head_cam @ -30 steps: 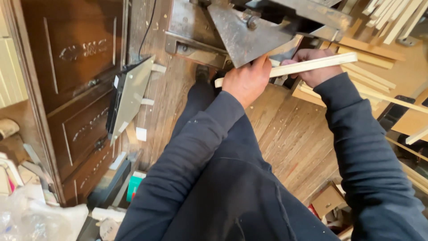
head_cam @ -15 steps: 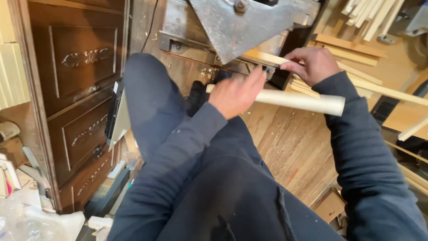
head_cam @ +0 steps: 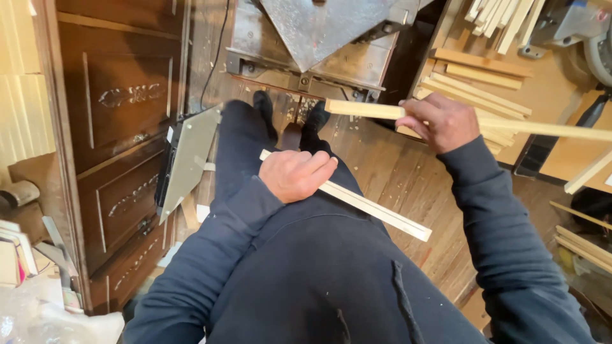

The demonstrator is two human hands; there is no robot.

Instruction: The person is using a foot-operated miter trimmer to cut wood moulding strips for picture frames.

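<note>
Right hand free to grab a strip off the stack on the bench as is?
Probably not as is. The right hand is shut on a long wooden strip, so it has no free grip. The stacked strips lie just beyond it with nothing in between.

Worn wooden plank floor (head_cam: 408,172) under a metal machine base (head_cam: 306,60), with loose pale wood strips (head_cam: 577,242) at right

Left hand (head_cam: 294,175) around a short wooden strip (head_cam: 376,210), right hand (head_cam: 440,122) gripping a longer strip (head_cam: 542,129)
</note>
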